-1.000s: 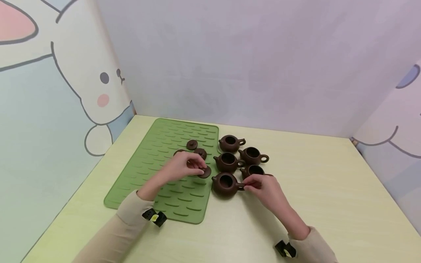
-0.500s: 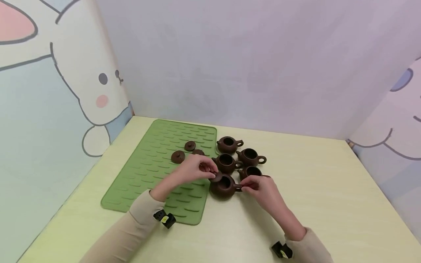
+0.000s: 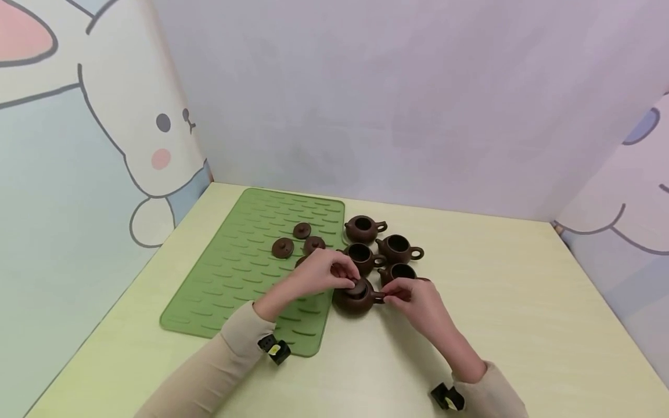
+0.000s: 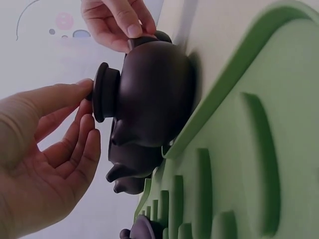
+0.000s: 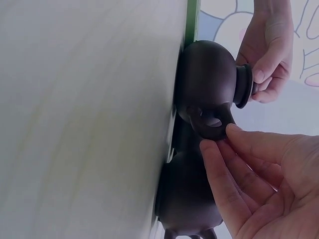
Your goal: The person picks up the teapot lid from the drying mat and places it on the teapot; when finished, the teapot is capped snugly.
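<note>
My left hand [image 3: 324,271] pinches a dark brown teapot lid [image 4: 104,92] by its knob. In the left wrist view the lid's inner collar sits right at the opening of the nearest teapot [image 4: 157,94], its flange still standing off the rim. With thumb and fingertips my right hand [image 3: 418,302] pinches that teapot's handle [image 5: 212,127]. The pot stands upright on the table just off the mat's right edge, spout to the left. Close behind it, several more lidless teapots [image 3: 362,229] of the same kind stand grouped.
A green ridged mat [image 3: 219,290] covers the table's left part. Several loose lids [image 3: 283,248] lie on it, one partly hidden behind the left hand. Pale wood tabletop [image 3: 512,302] stretches to the right, with a plain wall [image 3: 387,116] at the back.
The left hand has carried the lid rightward from over the mat to the nearest teapot's opening, uncovering lids on the mat. The right hand keeps its hold on the handle.
</note>
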`<state>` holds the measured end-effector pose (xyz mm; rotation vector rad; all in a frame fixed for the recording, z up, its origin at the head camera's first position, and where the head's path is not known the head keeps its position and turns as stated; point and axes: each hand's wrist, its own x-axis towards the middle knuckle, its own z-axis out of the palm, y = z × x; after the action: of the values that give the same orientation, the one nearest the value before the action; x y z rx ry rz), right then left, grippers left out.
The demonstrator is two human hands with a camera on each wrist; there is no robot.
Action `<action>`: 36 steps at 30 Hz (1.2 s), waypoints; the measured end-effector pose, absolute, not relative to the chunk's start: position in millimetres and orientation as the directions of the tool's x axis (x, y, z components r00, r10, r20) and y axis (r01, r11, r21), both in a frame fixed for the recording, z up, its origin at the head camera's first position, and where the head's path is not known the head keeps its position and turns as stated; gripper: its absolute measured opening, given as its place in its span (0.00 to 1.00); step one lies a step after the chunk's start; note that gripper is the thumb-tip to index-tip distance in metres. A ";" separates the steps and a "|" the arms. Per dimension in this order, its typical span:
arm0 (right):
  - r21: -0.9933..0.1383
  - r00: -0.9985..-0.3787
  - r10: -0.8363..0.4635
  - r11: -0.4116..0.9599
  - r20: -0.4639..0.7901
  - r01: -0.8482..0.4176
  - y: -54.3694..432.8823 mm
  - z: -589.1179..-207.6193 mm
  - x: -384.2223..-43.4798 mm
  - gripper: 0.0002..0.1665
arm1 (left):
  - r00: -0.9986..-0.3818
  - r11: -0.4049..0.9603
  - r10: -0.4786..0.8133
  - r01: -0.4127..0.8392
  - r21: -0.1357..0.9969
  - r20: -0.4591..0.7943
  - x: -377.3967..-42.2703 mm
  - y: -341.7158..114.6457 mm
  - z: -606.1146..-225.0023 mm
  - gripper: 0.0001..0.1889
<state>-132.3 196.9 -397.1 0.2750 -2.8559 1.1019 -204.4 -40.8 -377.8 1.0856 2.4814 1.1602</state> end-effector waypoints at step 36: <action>-0.667 -0.980 -0.087 0.722 0.177 -0.184 222.8 -376.6 -127.1 0.06 | -0.753 0.468 0.648 0.513 0.720 0.115 -206.8 -54.1 -381.3 0.05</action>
<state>-127.1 222.8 -376.6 0.2211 -2.7909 1.1020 -206.8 -54.1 -381.3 1.0146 2.5385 1.1537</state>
